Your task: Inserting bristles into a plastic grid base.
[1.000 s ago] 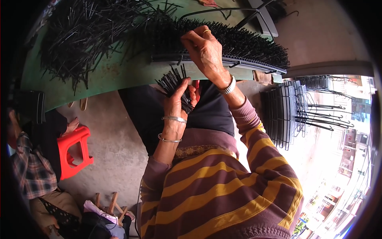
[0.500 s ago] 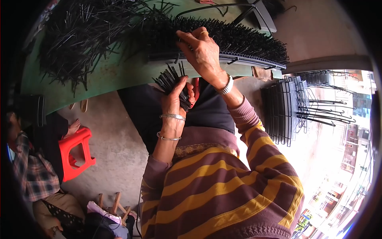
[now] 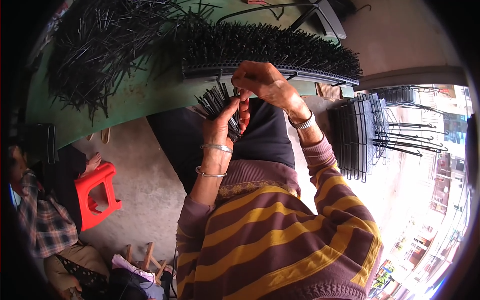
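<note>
Stretching across the upper part of the view, a green table [image 3: 165,92] shows brownish stains on its bare surface. Facing its near edge is the wearer in a maroon and yellow striped sweater [image 3: 280,240], dark trousers [image 3: 265,135] reaching under the tabletop. Over the left part of the table spreads a tangled pile [image 3: 105,50] of loose, thin black sticks. On the right part of the table, along its near edge, lies a long perforated black tray [image 3: 312,73], densely packed with standing black sticks [image 3: 265,47]. Beyond the table's right end sits a stack of dark wire frames [image 3: 352,132], hooked rods jutting from it. On the near side of the table, toward its left end, another person's plaid shirt [image 3: 52,227] shows, with a red stool [image 3: 82,200] near it.

The right hand [image 3: 270,85] hovers at the table's near edge, fingers bent and bunched close to the left thumb; whether they pinch a stick cannot be told. The left hand [image 3: 225,122], just short of that edge, is wrapped around a bundle [image 3: 214,102] of thin black sticks, whose tips fan toward the table. Also on the table's near side, a metal wristband [image 3: 303,121] circles the right wrist and two silver bangles [image 3: 216,148] the left forearm.
</note>
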`<state>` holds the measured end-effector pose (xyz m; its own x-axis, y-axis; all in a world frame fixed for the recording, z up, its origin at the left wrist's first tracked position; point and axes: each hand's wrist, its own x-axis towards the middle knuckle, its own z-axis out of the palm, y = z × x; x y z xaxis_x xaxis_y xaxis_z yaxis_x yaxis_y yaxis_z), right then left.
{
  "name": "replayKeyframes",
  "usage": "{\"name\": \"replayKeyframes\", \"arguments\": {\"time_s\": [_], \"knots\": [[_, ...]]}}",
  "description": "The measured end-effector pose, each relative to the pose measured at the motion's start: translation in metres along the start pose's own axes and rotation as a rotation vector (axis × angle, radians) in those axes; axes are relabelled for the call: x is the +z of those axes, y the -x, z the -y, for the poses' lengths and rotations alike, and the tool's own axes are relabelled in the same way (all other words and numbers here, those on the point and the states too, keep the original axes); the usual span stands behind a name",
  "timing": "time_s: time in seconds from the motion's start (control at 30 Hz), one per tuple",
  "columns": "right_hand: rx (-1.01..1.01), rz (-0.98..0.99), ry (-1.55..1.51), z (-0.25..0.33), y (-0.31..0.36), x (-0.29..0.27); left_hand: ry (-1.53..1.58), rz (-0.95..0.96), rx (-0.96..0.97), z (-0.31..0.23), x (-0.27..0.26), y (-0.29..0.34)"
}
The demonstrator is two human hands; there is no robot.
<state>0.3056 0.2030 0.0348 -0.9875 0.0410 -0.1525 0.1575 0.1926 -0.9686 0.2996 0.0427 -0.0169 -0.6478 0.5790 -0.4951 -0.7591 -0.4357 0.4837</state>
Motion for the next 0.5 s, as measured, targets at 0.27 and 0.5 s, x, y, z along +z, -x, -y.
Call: {"name": "replayKeyframes", "arguments": {"time_s": [0.27,0.5], "knots": [[-0.312,-0.514,0.231,0.019,0.003,0.0,0.095,-0.09,-0.05,-0.001,-0.017,-0.011],[-0.496,-0.659,0.344,-0.002,-0.03,-0.005,0.072,-0.022,-0.064,-0.001,0.002,-0.002]]}}
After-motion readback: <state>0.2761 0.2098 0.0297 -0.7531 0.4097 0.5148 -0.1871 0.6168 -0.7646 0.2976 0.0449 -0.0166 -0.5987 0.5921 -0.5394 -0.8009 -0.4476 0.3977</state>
